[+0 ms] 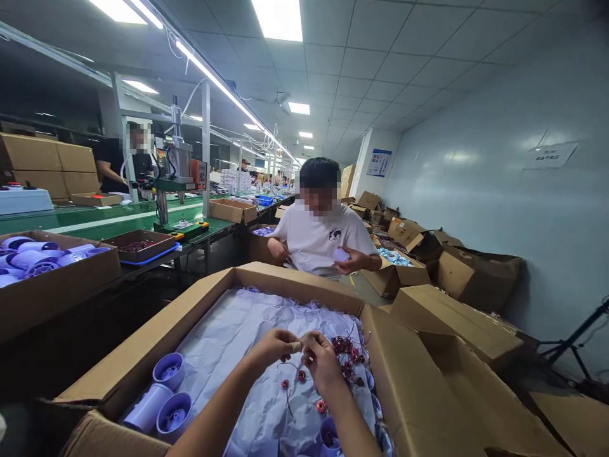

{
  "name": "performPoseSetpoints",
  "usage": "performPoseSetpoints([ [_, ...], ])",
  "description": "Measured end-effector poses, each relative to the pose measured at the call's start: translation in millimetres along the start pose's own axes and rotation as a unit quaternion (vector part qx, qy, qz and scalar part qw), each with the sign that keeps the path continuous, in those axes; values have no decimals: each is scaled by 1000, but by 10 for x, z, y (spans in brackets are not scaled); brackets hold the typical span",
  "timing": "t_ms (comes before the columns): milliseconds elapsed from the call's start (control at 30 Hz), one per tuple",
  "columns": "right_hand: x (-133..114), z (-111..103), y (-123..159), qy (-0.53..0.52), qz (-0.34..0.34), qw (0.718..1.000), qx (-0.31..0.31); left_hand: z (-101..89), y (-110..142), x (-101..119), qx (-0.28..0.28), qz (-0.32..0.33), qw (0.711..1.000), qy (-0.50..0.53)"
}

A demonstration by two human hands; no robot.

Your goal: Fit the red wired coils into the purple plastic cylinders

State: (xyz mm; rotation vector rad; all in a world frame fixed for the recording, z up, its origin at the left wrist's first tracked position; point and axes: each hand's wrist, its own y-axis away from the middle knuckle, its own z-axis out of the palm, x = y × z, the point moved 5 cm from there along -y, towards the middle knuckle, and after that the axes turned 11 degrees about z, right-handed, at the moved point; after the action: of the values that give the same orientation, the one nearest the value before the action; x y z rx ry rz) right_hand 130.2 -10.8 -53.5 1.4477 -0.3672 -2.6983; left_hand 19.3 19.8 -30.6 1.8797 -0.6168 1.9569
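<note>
My left hand (273,348) and my right hand (320,359) meet over a big open cardboard box (166,324). Both pinch one small tan piece (298,346) between their fingertips; thin dark wires hang down from it. Below them white paper (238,336) lines the box. On the paper lie small red coil parts with wires (347,355), several in a heap to the right of my right hand and a few loose under my hands. Lilac plastic cylinders (164,397) stand at the box's near left corner.
A person in a white T-shirt (320,238) sits facing me beyond the box, holding a lilac part. More open cartons (457,317) crowd the right along the wall. At left stands a green workbench (95,222) with a press machine (177,171), a box of lilac parts (42,266), and another person behind.
</note>
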Motion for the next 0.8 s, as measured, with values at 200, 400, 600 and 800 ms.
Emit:
performPoseSetpoints([
  [200,47,-79,-48,13,18,1000,20,-38,-43,-4,24,27,999,-16],
  [400,30,-133,-99,68,-38,994,75,6,-37,-12,13,40,999,-21],
  [600,-45,-141,-67,172,-105,973,115,54,-44,84,34,116,993,1],
  [800,-171,-33,118,390,-209,879,175,55,-47,76,37,116,988,95],
])
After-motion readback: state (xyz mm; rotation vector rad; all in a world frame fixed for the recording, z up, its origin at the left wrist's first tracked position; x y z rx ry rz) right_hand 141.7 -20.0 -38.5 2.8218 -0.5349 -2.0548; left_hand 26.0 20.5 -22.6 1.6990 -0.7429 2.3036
